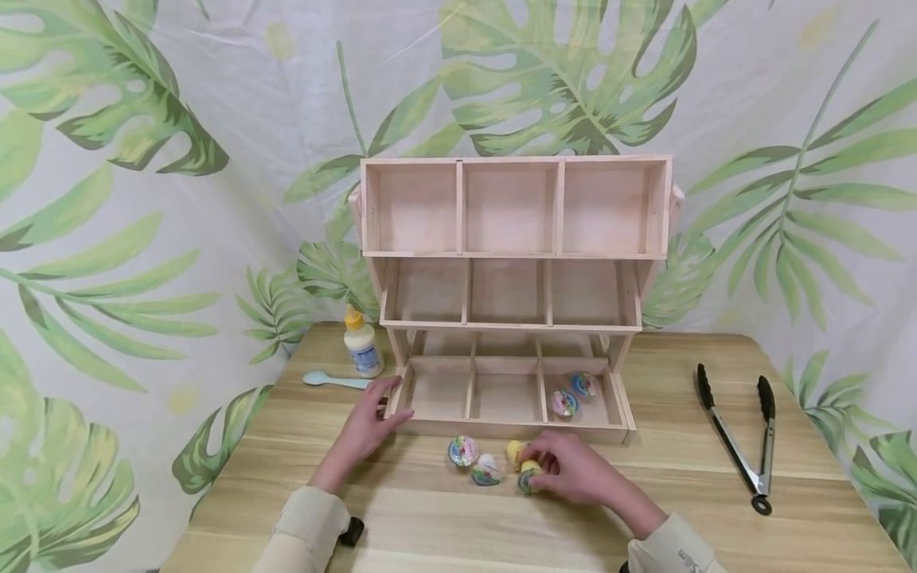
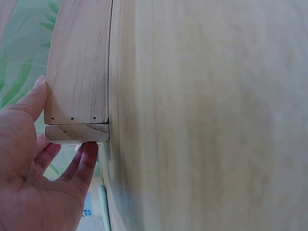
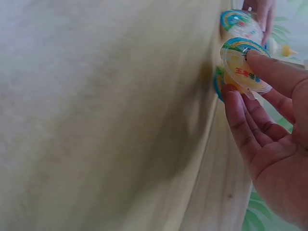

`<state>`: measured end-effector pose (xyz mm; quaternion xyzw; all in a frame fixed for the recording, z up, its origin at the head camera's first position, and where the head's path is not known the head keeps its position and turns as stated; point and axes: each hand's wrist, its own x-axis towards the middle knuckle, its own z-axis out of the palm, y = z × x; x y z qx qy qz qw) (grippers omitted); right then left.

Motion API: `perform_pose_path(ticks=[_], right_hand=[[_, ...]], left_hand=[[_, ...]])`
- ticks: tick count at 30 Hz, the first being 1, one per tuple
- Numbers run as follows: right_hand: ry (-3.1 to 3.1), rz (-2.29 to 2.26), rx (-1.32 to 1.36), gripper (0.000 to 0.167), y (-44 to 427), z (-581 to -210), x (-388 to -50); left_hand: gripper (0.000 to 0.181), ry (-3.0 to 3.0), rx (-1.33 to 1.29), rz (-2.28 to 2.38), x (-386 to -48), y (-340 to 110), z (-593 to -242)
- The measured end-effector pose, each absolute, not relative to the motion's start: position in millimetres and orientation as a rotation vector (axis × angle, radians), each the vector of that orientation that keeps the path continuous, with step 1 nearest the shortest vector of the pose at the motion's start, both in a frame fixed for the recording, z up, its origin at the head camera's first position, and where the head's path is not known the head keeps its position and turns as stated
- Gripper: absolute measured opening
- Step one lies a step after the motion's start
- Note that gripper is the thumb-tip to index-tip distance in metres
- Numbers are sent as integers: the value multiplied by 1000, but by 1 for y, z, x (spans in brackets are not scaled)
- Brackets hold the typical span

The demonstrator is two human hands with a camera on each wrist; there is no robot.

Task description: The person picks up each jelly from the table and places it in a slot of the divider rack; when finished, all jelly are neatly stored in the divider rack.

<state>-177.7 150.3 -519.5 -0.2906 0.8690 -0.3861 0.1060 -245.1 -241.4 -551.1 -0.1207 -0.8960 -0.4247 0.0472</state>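
A tiered wooden organizer (image 1: 509, 430) stands on the table, its rows split into compartments. My left hand (image 1: 368, 422) grips its bottom front left corner, the thumb (image 2: 34, 98) on one edge and fingertips against the side. With thumb and fingers my right hand (image 1: 576, 471) pinches a yellow jelly cup (image 3: 245, 70) just in front of the organizer. Another yellow jelly cup (image 1: 514, 452) lies right beside it, partly hidden. To their left are a pinkish-lidded jelly cup (image 1: 462, 451) and a whitish jelly cup (image 1: 487, 469). Two jelly cups (image 1: 563, 403) lie in the bottom right compartment.
A glue bottle (image 1: 363, 350) with a yellow cap stands left of the organizer, with a light blue spoon (image 1: 333, 380) near it. Black-tipped metal tongs (image 1: 738, 454) lie spread on the right side of the table. Leaf-patterned cloth (image 1: 236, 119) hangs behind.
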Motion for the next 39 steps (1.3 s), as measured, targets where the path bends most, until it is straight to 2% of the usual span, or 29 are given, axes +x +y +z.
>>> perform_pose_path(ticks=[16,30,39], right_hand=[[2674,-1168,-888,28,152,-485,-204],[2650,-1369,-751,31,144,-478,-233],[2594,-1536,-558,34,137,-480,-245]], left_hand=[[69,-2750,-356,-1300,-246,-242,-554],[70,-2750,-358,-1308,-247,-241,-552],[69,-2742,-357,-1312,-246,-241,-551]])
